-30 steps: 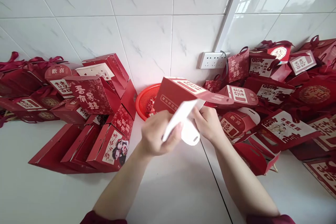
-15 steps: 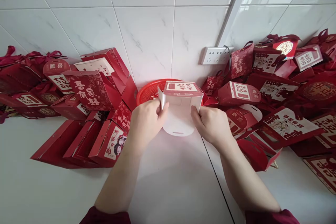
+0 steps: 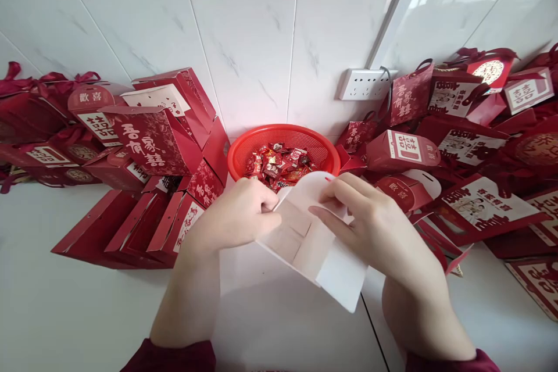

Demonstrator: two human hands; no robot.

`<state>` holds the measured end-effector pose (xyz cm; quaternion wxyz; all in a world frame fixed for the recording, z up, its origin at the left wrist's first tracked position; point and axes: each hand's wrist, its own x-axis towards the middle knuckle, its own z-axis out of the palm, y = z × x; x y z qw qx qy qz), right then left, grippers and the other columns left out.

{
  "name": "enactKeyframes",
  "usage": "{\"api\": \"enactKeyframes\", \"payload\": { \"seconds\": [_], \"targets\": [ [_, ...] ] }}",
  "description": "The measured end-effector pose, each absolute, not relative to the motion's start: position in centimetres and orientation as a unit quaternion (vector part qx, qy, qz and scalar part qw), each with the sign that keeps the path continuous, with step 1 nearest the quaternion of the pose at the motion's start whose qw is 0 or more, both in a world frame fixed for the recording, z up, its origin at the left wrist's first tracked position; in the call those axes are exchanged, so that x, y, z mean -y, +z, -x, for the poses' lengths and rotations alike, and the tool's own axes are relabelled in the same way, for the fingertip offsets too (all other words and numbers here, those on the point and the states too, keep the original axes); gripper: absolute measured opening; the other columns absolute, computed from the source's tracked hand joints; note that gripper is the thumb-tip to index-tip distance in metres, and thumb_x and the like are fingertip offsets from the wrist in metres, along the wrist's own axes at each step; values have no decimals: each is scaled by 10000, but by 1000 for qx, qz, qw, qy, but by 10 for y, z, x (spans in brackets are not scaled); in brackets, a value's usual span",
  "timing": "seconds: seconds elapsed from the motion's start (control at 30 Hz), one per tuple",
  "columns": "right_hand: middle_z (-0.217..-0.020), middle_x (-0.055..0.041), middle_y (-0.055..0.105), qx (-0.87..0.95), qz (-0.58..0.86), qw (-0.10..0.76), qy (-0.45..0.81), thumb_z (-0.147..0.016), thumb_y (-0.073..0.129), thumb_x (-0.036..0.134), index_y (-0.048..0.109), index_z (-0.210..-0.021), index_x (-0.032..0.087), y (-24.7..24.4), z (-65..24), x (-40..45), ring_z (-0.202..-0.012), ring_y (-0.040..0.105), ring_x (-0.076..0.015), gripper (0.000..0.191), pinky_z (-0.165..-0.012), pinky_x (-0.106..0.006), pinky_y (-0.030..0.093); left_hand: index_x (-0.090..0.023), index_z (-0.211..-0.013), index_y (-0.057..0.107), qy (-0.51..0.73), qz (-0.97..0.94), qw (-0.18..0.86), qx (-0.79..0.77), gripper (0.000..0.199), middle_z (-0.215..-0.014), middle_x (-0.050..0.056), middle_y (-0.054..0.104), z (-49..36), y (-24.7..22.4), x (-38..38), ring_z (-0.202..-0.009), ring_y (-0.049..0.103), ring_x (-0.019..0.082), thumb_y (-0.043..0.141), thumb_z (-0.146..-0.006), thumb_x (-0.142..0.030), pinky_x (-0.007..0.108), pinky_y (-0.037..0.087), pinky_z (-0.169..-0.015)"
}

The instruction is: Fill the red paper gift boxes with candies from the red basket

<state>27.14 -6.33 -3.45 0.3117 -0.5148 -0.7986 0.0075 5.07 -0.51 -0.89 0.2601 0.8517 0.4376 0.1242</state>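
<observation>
A paper gift box (image 3: 296, 238), opened out with its white inside facing up, is tilted in front of me. My left hand (image 3: 244, 209) is closed on its left edge, thumb on the inside and fingers curled against the outside. My right hand (image 3: 366, 221) is at the upper right side, its thumb and fingers bent around a side panel there. Fold lines show on the bottom of the box, and one flap points down toward me. Just behind the box stands a red plastic basket (image 3: 233, 154) holding many wrapped candies (image 3: 279, 163).
Red gift boxes (image 3: 148, 142) are stacked on the left, and another pile of boxes (image 3: 407, 148) crowds the right. A white power strip (image 3: 366, 85) is fixed to the tiled wall (image 3: 248, 52). The white tabletop (image 3: 261, 314) has a dark seam at right.
The gift box has been turned and tilted, so its white inside faces up and its printed panel is out of sight. My right hand has shifted its grip. The candies in the basket now show.
</observation>
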Motion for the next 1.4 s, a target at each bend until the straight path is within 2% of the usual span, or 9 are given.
{"api": "enactKeyframes", "payload": {
  "seconds": [0.23,0.43,0.57,0.67,0.73,1.03,1.23,1.33,1.4],
  "targets": [
    [-983,-56,704,850,509,85,103,-936,591,274,590,-1059,194,-52,-276,47,-812,685,-211,147,-646,-306,473,-188,-556,280,6,-880,270,-392,264,-531,-41,294,-51,-38,-33,-500,244,105,521,-644,-130,291,161,-473],
    [-926,-50,718,825,540,90,140,-980,487,292,586,-1147,207,-45,-290,44,-837,684,-224,212,-686,-308,456,-208,-840,612,15,-851,264,-453,288,-797,1,602,-40,-52,-58,-713,544,165,735,-658,-394,252,349,-567],
    [-923,-47,721,791,583,101,155,-986,452,320,604,-1069,213,-43,-301,7,-834,675,-208,203,-696,-288,456,-215,-916,664,8,-878,255,-406,292,-868,4,623,-41,-52,-56,-779,566,161,746,-665,-341,241,371,-629],
    [-1066,-63,711,773,610,68,157,-988,437,266,618,-1055,209,-55,-298,-44,-945,665,-208,202,-744,-274,478,-194,-756,699,-38,-889,284,-357,122,-759,-4,643,-49,-53,-53,-689,554,139,690,-727,-312,249,347,-608],
    [-1088,-79,702,774,613,46,153,-972,488,241,643,-1015,195,-67,-290,-79,-994,654,-220,167,-799,-285,489,-179,-670,685,-27,-893,276,-355,187,-700,-3,650,-53,-52,-51,-638,539,132,647,-774,-331,262,335,-605],
    [-1178,-84,626,750,639,-75,157,-958,592,335,609,-1177,165,-101,-271,-147,-992,638,-196,278,-853,-397,553,-194,-682,620,22,-877,225,-424,204,-662,-3,643,-50,-46,-48,-570,528,138,564,-818,-336,262,302,-530],
    [-1059,-82,678,747,653,71,96,-874,650,236,658,-978,174,-84,-282,-108,-1019,628,-247,121,-828,-348,496,-226,-828,671,84,-840,294,-448,245,-840,1,703,-43,-45,-49,-748,635,166,604,-835,-462,258,430,-608],
    [-1044,-43,673,752,616,206,114,-925,579,357,604,-1059,209,-74,-283,-72,-933,627,-187,201,-801,-303,488,-241,-999,672,183,-806,304,-473,337,-939,11,704,-41,-40,-49,-863,651,173,663,-805,-516,274,497,-730],
    [-962,-32,667,737,531,347,232,-907,607,420,595,-1021,208,-70,-280,-51,-829,621,-169,241,-747,-298,496,-236,-1048,671,225,-792,323,-467,415,-953,20,703,-43,-37,-49,-870,654,175,705,-771,-543,289,517,-763]
  ]
}}
